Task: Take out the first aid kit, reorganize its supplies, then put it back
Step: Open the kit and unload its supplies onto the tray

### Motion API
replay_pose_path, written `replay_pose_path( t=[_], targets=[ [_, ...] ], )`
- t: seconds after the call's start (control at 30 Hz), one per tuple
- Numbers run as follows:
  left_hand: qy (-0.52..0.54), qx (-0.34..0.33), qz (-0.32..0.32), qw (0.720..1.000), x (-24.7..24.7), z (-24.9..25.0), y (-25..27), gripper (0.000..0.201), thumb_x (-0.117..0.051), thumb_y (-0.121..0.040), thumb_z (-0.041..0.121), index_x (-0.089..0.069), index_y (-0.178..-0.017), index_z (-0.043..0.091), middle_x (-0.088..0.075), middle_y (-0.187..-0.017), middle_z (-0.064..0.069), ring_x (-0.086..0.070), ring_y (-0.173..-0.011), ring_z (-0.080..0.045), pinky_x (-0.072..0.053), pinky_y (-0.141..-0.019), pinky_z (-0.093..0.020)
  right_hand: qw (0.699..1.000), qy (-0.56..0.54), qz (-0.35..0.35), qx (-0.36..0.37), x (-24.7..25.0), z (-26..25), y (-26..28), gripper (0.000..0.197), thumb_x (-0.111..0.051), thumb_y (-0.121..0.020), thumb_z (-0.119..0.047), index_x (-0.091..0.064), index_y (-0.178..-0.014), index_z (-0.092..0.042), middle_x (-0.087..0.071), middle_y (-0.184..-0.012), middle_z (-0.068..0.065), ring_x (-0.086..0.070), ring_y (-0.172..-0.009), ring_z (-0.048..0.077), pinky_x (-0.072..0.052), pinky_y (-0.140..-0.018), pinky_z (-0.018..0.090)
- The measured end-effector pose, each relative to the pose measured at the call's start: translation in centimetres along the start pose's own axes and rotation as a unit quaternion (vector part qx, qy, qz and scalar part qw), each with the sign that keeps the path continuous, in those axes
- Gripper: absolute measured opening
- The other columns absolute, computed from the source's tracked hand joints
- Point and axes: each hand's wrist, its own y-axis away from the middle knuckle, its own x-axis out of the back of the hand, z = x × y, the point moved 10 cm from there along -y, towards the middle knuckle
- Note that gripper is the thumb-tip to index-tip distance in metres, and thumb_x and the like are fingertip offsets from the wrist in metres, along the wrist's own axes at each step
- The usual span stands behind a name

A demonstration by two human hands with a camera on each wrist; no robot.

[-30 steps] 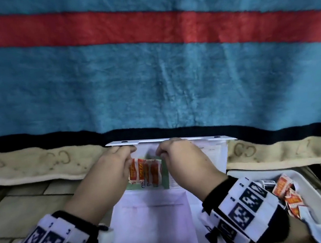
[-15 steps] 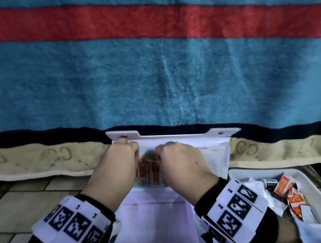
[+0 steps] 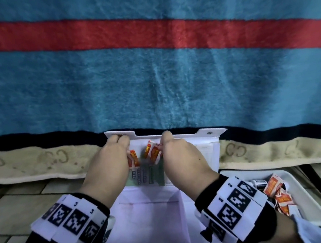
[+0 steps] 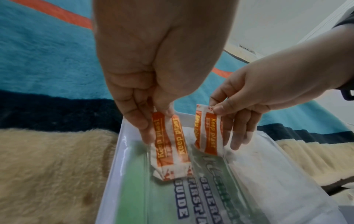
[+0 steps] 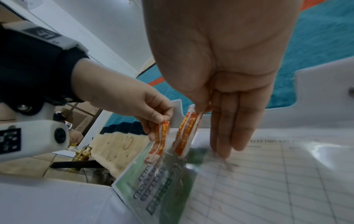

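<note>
**Plasters split at the open kit lid**

The first aid kit (image 3: 146,218) is out and lies open on the floor. One plaster strip (image 4: 169,145) is pinched by the left hand (image 4: 153,60), another plaster pair (image 4: 208,133) by the right hand (image 4: 245,97) — both held over the guide leaflet (image 4: 201,197) in the lid. More supplies remain in the tray (image 3: 310,194) beside it — sorting looks unfinished, and closing and returning the kit are not yet done.

White plastic first aid kit box (image 3: 146,218) sits open, lid (image 3: 212,135) propped up at 12 o'clock. Two bunches of orange-and-white "Keep plast" plaster strips (image 4: 169,145) (image 4: 208,134) hang side by side over the green first aid guide leaflet (image 4: 201,197) in the lid.
</note>
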Motion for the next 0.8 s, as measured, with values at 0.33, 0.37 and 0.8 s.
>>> replay_pose_path(
  t=[0.33,0.37,0.8],
  targets=[
    [0.113,0.002,0.143,0.983,6.0,1.6,1.0,0.012,-0.053,-0.091,0.020,-0.049,-0.083,0.013,-0.062,-0.077,-0.008,-0.056,-0.075,-0.032,-0.044,-0.065,-0.041,0.995,-0.073,0.062,-0.042,2.0,3.0,0.3,0.007,-0.050,-0.092,-0.021,-0.056,-0.095,-0.018,-0.067,-0.088,0.009,-0.063,-0.082,0.030,-0.048,-0.063,0.032],
    [0.137,0.010,0.144,0.980,6.1,1.8,1.2,0.013,-0.056,-0.090,0.020,-0.050,-0.081,0.013,-0.063,-0.076,-0.007,-0.058,-0.074,-0.030,-0.046,-0.067,-0.041,0.991,-0.094,0.083,-0.047,3.2,3.5,0.9,0.009,-0.053,-0.091,-0.025,-0.059,-0.091,-0.020,-0.068,-0.085,0.006,-0.064,-0.081,0.027,-0.051,-0.067,0.034],
    [0.361,-0.088,-0.032,0.928,-0.6,16.8,6.4,0.016,-0.063,-0.086,0.014,-0.055,-0.084,0.027,-0.060,-0.074,0.008,-0.067,-0.067,-0.014,-0.055,-0.066,-0.036,0.867,-0.281,0.300,-0.281,12.7,21.7,23.2,0.011,-0.077,-0.075,-0.016,-0.070,-0.067,-0.014,-0.070,-0.059,0.002,-0.060,-0.048,0.006,-0.046,-0.049,0.015]
  ],
)
